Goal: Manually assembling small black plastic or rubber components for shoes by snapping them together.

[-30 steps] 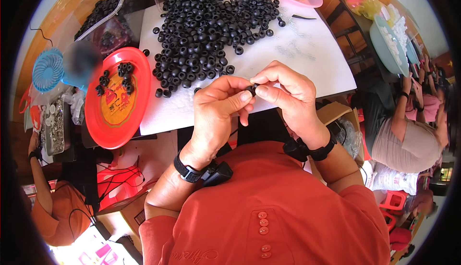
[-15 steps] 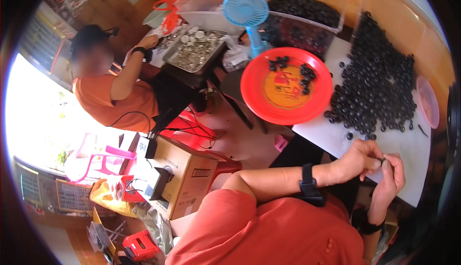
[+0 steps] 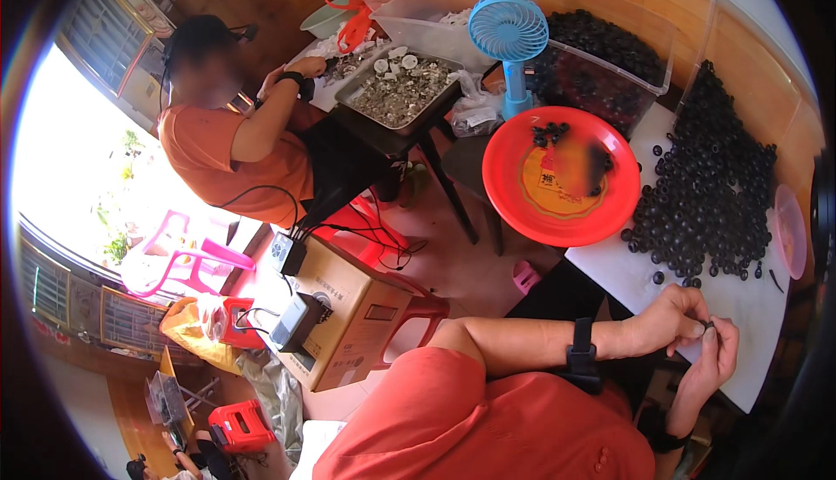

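Observation:
Over the near edge of the white table [image 3: 731, 328], my left hand [image 3: 664, 322] and my right hand [image 3: 712, 360] meet with fingertips pinched together. A small dark piece [image 3: 706, 327] shows between them, mostly hidden by the fingers; it resembles the black ring-like pieces close by. Just beyond my hands spreads a large heap of these small round black pieces [image 3: 705, 184], several lying loose at its near edge. Left of the heap, a round red plate [image 3: 509, 206] holds a few black pieces [image 3: 550, 134]; part of the plate is blurred.
Behind the plate stand a blue fan [image 3: 515, 45] and a clear bin [image 3: 649, 88] of black pieces. A pink oval dish [image 3: 791, 232] is at the right. At the left a co-worker [image 3: 235, 149] sits by a metal tray [image 3: 396, 101] of small parts. Cardboard box [image 3: 357, 323] stands lower left.
The whole view has shifted, so things appear farther right and slightly lower. My hands stay pinched together at the table edge, with only slight finger movement.

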The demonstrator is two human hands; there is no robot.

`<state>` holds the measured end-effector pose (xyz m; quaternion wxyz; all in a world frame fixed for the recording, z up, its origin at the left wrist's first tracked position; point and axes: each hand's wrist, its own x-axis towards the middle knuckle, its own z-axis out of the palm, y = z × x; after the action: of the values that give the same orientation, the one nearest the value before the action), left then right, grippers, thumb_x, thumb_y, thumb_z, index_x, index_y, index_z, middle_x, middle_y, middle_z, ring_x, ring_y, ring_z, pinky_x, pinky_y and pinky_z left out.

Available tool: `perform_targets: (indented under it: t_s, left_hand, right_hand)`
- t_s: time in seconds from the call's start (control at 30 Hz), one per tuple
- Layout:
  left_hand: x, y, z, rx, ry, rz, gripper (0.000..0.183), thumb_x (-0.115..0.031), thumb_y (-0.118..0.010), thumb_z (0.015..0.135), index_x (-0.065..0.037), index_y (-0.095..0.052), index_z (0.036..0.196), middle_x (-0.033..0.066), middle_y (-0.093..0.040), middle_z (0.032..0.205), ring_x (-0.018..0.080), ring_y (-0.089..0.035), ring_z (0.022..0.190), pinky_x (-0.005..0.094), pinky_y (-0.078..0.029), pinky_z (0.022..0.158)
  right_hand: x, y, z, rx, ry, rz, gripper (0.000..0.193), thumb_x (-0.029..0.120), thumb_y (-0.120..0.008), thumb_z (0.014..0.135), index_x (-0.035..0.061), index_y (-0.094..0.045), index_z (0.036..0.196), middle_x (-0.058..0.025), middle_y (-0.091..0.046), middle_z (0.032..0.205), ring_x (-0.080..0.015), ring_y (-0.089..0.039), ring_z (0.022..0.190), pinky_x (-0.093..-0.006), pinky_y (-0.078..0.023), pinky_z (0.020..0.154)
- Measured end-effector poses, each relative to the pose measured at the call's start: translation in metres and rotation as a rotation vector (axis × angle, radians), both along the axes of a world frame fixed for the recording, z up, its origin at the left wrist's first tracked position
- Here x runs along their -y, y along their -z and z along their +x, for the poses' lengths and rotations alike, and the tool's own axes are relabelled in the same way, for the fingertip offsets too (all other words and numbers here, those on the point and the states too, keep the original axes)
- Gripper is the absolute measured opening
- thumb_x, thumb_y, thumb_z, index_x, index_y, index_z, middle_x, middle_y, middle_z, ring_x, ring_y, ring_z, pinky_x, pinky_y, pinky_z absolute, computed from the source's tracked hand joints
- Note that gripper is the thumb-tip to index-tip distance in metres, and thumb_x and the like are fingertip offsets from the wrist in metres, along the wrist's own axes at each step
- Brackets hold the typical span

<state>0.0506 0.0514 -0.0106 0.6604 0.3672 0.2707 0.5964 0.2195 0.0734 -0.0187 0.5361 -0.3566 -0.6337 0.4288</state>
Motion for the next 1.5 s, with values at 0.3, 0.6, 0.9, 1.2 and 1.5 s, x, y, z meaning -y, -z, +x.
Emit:
perform_targets:
  t_s: [0.3, 0.6, 0.9, 1.2, 1.5]
  left_hand:
    - [-0.003, 0.003, 0.001, 0.005, 0.008, -0.006, 0.006, 0.0, -0.065, 0.086, 0.003, -0.062, 0.091, 0.0034, -0.06, 0.071, 0.0077, -0.054, 0.05, 0.0224, -0.043, 0.04]
    - [-0.003, 0.006, 0.01, -0.018, -0.013, 0.003, 0.007, -0.001, -0.066, 0.086, 0.003, -0.061, 0.09, 0.0035, -0.061, 0.073, 0.0073, -0.054, 0.051, 0.0218, -0.043, 0.039]
    - [0.012, -0.013, -0.013, -0.157, 0.0, -0.103, 0.014, -0.004, -0.064, 0.089, 0.001, -0.064, 0.103, 0.0048, -0.064, 0.081, 0.0094, -0.057, 0.059, 0.0222, -0.047, 0.05]
    - [0.008, -0.013, -0.007, -0.136, 0.034, -0.123, 0.013, 0.003, -0.061, 0.092, 0.006, -0.064, 0.104, 0.0112, -0.067, 0.086, 0.0141, -0.063, 0.07, 0.0239, -0.048, 0.05]
    - [0.013, -0.01, -0.002, -0.166, -0.035, -0.088, 0.015, 0.001, -0.063, 0.093, 0.006, -0.062, 0.107, 0.0117, -0.068, 0.087, 0.0145, -0.063, 0.07, 0.0234, -0.047, 0.049]
  right_hand:
    - [0.0, 0.001, 0.0, -0.051, -0.018, -0.01, 0.009, 0.004, -0.059, 0.096, -0.0019, -0.059, 0.103, -0.0053, -0.054, 0.093, -0.0134, -0.05, 0.087, -0.027, -0.04, 0.084]
    - [-0.002, 0.005, 0.019, 0.184, -0.003, 0.254, 0.013, -0.003, -0.054, 0.097, -0.0044, -0.059, 0.109, -0.01, -0.058, 0.101, -0.0174, -0.054, 0.089, -0.0299, -0.044, 0.083]
    - [0.008, -0.049, -0.004, 0.454, -0.055, 0.356, 0.018, -0.005, -0.059, 0.086, -0.0047, -0.065, 0.103, -0.0148, -0.065, 0.091, -0.0263, -0.062, 0.08, -0.0349, -0.049, 0.074]
    - [0.001, -0.052, -0.001, 0.523, -0.001, 0.473, 0.011, -0.005, -0.062, 0.078, 0.0034, -0.058, 0.085, -0.0113, -0.058, 0.075, -0.0331, -0.059, 0.066, -0.0419, -0.044, 0.057]
    - [0.002, -0.046, 0.001, 0.378, -0.061, 0.24, 0.008, -0.002, -0.062, 0.082, 0.0026, -0.057, 0.084, -0.0119, -0.061, 0.074, -0.031, -0.062, 0.064, -0.0377, -0.046, 0.054]
